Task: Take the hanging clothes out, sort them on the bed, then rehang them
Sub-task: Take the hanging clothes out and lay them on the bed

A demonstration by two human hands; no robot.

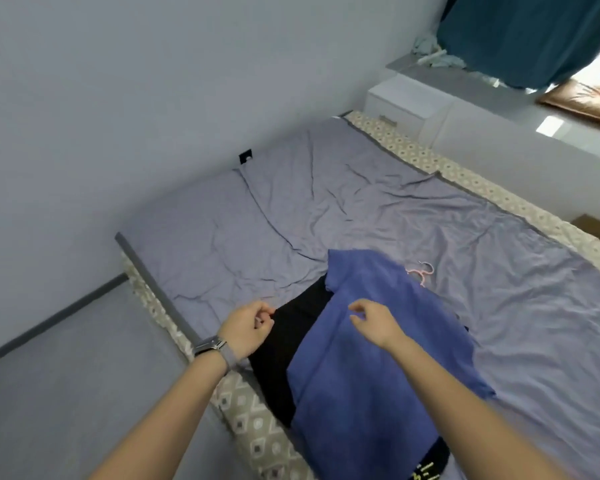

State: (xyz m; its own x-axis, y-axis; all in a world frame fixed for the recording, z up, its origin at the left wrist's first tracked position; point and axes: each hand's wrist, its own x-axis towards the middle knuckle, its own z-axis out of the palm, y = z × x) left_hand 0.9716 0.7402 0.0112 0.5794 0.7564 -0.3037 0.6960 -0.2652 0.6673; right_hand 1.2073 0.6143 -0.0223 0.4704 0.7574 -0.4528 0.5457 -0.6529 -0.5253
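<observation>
A blue shirt [378,368] lies spread on the bed [326,202], on top of a black garment [284,344] that shows along its left side and at the bottom edge. A pink hanger [421,271] sticks out from under the shirt's far edge. My left hand [248,329], with a watch on its wrist, hovers over the black garment with loosely curled fingers holding nothing. Above the blue shirt, my right hand [374,322] hangs relaxed with nothing in it.
The bed has a grey-purple sheet over a patterned mattress [257,441], pushed against the wall on the left. A white nightstand [406,98] stands at the far end. A teal curtain [534,32] hangs by a window ledge at the right.
</observation>
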